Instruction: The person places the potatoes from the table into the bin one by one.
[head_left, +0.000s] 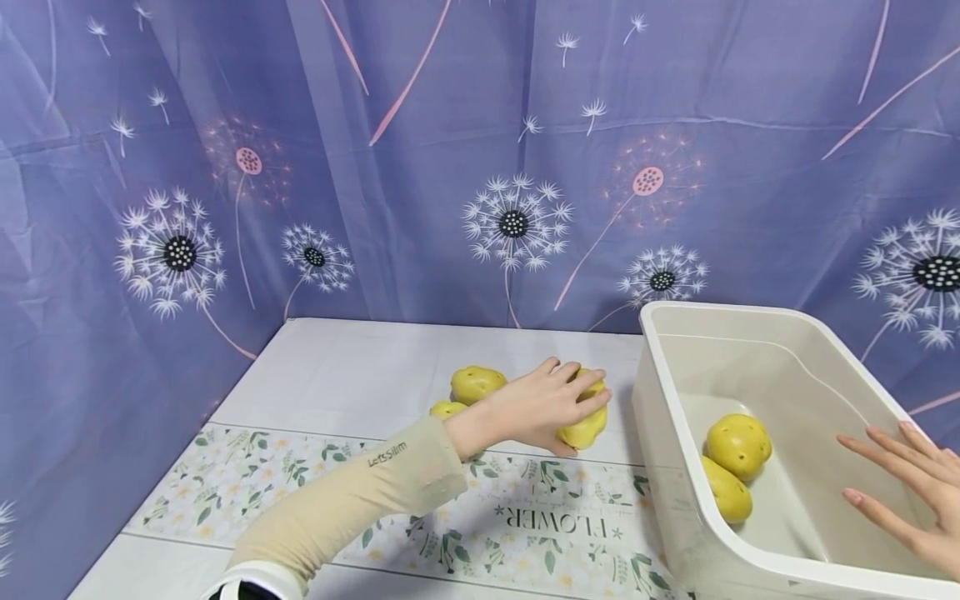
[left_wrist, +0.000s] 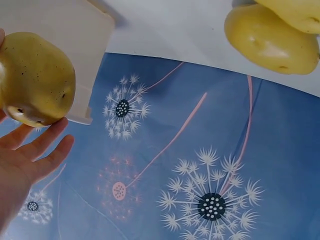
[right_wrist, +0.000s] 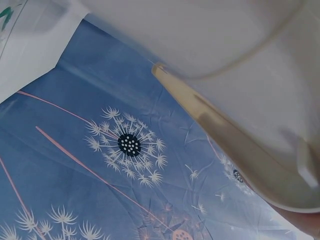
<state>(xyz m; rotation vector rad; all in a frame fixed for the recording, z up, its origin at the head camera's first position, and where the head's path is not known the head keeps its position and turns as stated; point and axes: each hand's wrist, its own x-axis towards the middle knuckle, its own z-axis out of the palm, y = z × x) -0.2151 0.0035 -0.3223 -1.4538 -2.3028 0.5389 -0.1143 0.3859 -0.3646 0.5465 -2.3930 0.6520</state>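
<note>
My left hand [head_left: 534, 406] grips a yellow potato [head_left: 584, 431], fingers over its top, between the white bin [head_left: 678, 467] and the other potatoes. In the left wrist view this potato [left_wrist: 42, 75] shows dark specks, with fingertips [left_wrist: 52, 131] against it. Just behind my left wrist, two more potatoes, one farther back [head_left: 477, 383] and one partly hidden [head_left: 446, 409], lie on the table. Inside the bin are two potatoes, one [head_left: 738, 446] touching the other [head_left: 726, 490]. At the bin's right side, my right hand [head_left: 918, 492] has its fingers extended and spread, holding nothing.
A white table [head_left: 360, 358] carries a floral strip [head_left: 300, 454] with the word FLOWER. Behind and to the left hangs a purple-blue curtain [head_left: 420, 208] with dandelions. The bin's tall left wall stands between the table potatoes and those inside.
</note>
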